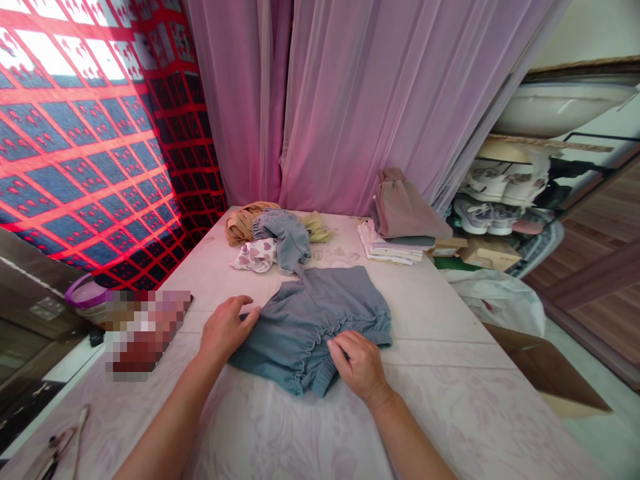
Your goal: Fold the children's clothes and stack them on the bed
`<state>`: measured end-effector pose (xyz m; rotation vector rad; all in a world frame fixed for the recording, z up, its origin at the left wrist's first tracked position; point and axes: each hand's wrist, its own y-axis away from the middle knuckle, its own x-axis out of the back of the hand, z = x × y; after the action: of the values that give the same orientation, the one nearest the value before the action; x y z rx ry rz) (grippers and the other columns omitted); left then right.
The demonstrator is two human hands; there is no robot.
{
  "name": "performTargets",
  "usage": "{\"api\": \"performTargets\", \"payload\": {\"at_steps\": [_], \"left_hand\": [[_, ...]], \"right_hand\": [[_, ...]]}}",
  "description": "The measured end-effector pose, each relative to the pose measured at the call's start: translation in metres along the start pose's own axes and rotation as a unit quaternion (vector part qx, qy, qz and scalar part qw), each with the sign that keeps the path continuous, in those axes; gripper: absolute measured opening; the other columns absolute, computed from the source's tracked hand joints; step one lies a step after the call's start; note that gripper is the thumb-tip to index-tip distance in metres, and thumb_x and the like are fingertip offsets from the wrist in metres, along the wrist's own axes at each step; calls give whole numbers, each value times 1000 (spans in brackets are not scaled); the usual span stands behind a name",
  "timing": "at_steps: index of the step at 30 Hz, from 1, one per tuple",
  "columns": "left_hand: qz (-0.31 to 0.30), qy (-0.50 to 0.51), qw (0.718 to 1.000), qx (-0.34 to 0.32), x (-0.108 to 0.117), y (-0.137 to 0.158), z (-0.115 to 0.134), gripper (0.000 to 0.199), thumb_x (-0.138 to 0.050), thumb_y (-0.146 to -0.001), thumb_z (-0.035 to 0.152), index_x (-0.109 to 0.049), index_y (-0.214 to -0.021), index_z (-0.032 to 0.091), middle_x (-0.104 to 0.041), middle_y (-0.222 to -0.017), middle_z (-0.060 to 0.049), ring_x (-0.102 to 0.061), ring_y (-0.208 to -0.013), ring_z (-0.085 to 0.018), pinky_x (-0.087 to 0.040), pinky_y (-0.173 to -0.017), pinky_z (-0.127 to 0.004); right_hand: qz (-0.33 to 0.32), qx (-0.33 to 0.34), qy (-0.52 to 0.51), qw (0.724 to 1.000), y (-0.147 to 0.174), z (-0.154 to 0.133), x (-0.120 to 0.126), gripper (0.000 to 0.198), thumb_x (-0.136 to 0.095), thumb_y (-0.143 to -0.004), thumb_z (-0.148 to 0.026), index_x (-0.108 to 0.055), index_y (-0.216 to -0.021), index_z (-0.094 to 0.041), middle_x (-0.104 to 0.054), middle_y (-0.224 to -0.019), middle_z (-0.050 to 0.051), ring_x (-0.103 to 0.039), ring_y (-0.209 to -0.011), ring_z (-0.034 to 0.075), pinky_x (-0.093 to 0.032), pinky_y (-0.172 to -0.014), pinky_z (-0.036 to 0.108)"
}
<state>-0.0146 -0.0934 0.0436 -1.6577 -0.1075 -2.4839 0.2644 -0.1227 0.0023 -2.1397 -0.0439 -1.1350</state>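
Observation:
Blue-grey shorts (310,307) with a gathered, ruffled waistband lie spread on the bed-like, patterned surface in front of me. At the left edge of the shorts is my left hand (227,327), its fingers apart and the fingertips touching the cloth. My right hand (361,363) is closed at the near waistband, fingers curled against the fabric; the fingertips are partly hidden. Just beyond the shorts sits a loose heap of clothes: a light denim garment (285,233), a tan one (243,223) and a white one with hearts (257,255).
At the far right stands a folded stack with brownish trousers (403,207) on top of white cloths (387,243). A blurred-out flat item (150,333) lies at the left edge. Lilac curtains (350,100) hang behind. To the right are shoes (485,217) and an open cardboard box (545,363).

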Motion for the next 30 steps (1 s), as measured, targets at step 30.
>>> {"api": "performTargets", "payload": {"at_steps": [30], "left_hand": [[-153,56,938,-307,-14,17,-25,76,-68,-69,62,-51,-135,29,-23,-157,-12,-27,-141,-36,-30,-111,-52]], "right_hand": [[-9,-60,-86,994,25,-4,0,21,-44,-92,-28,-63,-97,-21,-71,-86,5,-65,-78,17,-48,-72,28]]}}
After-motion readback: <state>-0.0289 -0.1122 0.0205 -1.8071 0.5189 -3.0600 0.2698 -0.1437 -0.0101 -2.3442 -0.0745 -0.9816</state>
